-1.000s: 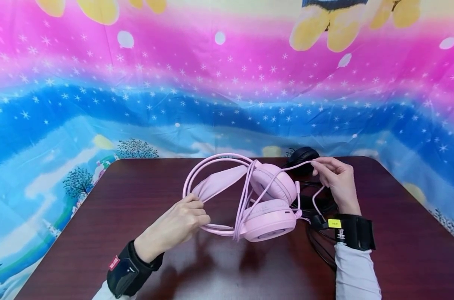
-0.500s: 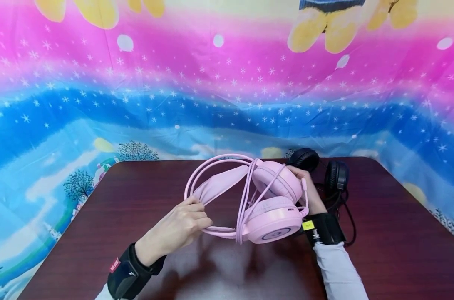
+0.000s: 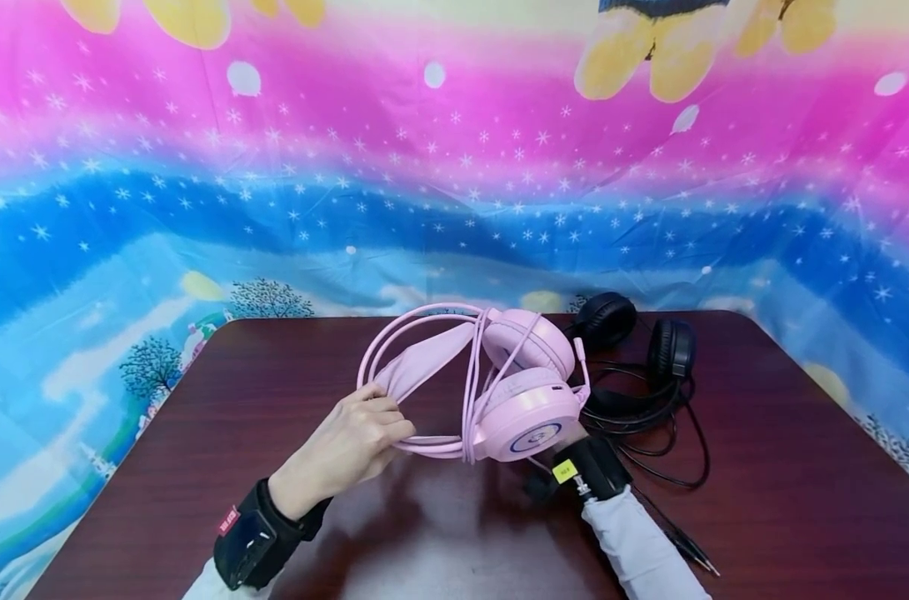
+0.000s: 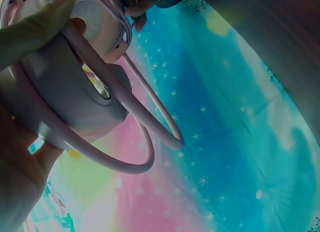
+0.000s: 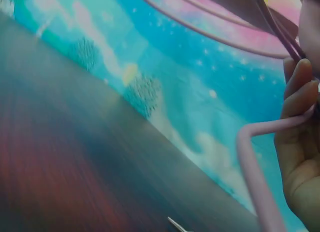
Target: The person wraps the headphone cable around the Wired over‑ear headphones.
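Observation:
A pink headset (image 3: 532, 412) with a boom mic is held up above the table, earcups toward the right. My left hand (image 3: 352, 437) grips its headband and the soft inner strap (image 3: 427, 358). Loops of pink cable (image 3: 475, 383) run round the headset near the earcups. Behind the lower earcup, my right hand is mostly hidden in the head view. In the right wrist view that right hand (image 5: 300, 157) has curled fingers, with the pink cable (image 5: 247, 152) coming out from them and hanging down. Its fingertips are close to the wound strands.
Black headphones (image 3: 671, 350) with coiled black cable lie at the table's back right. Their metal-tipped plugs (image 3: 697, 554) lie toward the front right. A dark red-brown table (image 3: 289, 367) is underneath, with a printed cloth (image 3: 424, 200) hanging behind it.
My right hand has moved left and down from beside the headset, carrying the cable behind the earcups. The headset has shifted slightly left. My left hand keeps its grip.

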{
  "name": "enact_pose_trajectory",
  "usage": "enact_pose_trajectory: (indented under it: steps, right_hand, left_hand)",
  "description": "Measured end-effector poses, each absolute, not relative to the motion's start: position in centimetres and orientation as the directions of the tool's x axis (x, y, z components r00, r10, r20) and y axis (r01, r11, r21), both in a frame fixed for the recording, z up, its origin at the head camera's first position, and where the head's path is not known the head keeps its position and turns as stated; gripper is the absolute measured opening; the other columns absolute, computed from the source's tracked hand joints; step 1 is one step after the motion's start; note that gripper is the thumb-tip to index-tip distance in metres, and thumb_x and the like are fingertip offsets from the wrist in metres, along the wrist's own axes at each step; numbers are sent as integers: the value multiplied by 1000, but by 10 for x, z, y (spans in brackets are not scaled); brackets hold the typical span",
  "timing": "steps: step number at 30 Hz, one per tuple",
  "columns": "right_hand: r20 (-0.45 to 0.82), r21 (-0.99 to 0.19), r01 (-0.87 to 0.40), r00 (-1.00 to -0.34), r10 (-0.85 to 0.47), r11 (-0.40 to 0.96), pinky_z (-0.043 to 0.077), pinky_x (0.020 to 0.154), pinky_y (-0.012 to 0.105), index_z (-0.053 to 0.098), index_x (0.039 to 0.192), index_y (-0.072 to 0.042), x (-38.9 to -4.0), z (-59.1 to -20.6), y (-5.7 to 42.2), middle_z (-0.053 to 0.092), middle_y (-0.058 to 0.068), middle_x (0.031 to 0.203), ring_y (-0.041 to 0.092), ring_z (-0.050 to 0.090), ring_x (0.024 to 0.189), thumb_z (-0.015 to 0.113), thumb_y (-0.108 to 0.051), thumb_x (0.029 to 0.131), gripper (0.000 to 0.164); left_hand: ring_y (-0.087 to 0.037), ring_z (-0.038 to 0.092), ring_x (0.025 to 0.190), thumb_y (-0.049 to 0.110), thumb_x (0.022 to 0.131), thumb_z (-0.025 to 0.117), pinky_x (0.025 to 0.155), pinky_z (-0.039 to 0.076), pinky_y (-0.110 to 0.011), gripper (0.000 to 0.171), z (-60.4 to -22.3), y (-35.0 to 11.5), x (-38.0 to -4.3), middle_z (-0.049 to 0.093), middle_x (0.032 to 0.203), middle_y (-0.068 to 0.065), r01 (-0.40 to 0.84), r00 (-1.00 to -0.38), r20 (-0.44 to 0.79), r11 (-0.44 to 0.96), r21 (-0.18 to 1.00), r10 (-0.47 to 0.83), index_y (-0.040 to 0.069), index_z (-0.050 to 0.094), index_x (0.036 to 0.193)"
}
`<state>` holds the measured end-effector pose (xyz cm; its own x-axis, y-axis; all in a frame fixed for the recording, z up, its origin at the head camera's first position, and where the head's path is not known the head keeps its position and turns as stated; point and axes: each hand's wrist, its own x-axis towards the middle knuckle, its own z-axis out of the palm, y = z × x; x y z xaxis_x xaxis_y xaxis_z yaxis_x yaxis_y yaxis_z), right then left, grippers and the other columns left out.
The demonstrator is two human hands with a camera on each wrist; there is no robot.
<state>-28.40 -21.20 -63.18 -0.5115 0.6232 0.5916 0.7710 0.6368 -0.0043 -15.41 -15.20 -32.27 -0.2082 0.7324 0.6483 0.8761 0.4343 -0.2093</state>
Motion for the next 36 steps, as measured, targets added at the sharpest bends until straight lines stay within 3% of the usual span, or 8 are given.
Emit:
enact_pose_trajectory:
  steps: [4, 14, 20, 27, 29, 32, 34, 36]
  right_hand:
    - [605, -180, 690, -484, 632, 701, 38, 62, 32, 47, 93, 13, -310, -673, -226, 46, 23, 83, 27, 44, 74, 23, 2, 89, 27]
    - [687, -140, 706, -435, 582, 694, 33, 59, 26, 44, 87, 10, -282, -604, -209, 41, 15, 77, 21, 39, 70, 26, 6, 91, 19]
    - [614, -209, 637, -505, 606, 742, 36, 56, 28, 48, 85, 8, -258, -542, -200, 44, 17, 78, 23, 41, 71, 31, 3, 86, 17]
    - [654, -89, 752, -450, 608, 653, 34, 60, 23, 44, 82, 8, -255, -538, -196, 40, 14, 77, 19, 38, 71, 31, 6, 87, 14]
    - [619, -35, 765, -489, 615, 643, 34, 63, 23, 44, 82, 8, -239, -514, -188, 41, 14, 77, 19, 39, 73, 33, 7, 87, 12]
    - [634, -4, 773, -488, 600, 634, 30, 64, 23, 41, 81, 6, -214, -473, -174, 37, 13, 76, 18, 33, 72, 20, 10, 89, 23]
    - [591, 25, 745, -549, 591, 667, 31, 65, 24, 43, 81, 4, -202, -452, -170, 39, 13, 76, 18, 35, 72, 25, 7, 88, 20]
    - [606, 46, 753, -543, 581, 657, 30, 65, 24, 43, 81, 3, -197, -445, -168, 38, 13, 75, 18, 33, 72, 21, 9, 88, 23]
  left_hand:
    - [-12, 51, 60, -6, 56, 74, 69, 39, -29, 28, -322, -154, -155, 55, 61, 6, 867, -225, 650, 454, -207, 726, 11, 56, 68]
    - [-13, 53, 60, -10, 57, 73, 71, 42, -32, 26, -316, -155, -160, 56, 61, 3, 855, -244, 659, 478, -200, 712, 9, 59, 68]
    - [-13, 54, 62, -9, 57, 75, 71, 41, -33, 28, -314, -156, -162, 59, 62, 3, 841, -252, 650, 494, -220, 717, 9, 59, 70]
    - [-13, 52, 61, -9, 59, 72, 70, 39, -32, 27, -315, -156, -161, 56, 62, 4, 868, -217, 663, 453, -205, 716, 9, 57, 71]
    - [-13, 51, 60, -9, 59, 70, 69, 39, -32, 27, -315, -154, -160, 55, 61, 4, 877, -198, 668, 435, -206, 717, 10, 55, 71]
    - [-13, 50, 60, -10, 59, 68, 69, 39, -32, 27, -315, -152, -159, 55, 61, 4, 881, -181, 670, 422, -215, 720, 10, 54, 71]
    - [-14, 51, 60, -10, 58, 68, 69, 39, -32, 27, -316, -152, -158, 55, 61, 4, 875, -185, 669, 431, -222, 720, 9, 55, 71]
    - [-14, 51, 60, -10, 58, 70, 70, 40, -32, 27, -318, -153, -158, 56, 62, 4, 864, -200, 668, 451, -225, 717, 9, 56, 71]
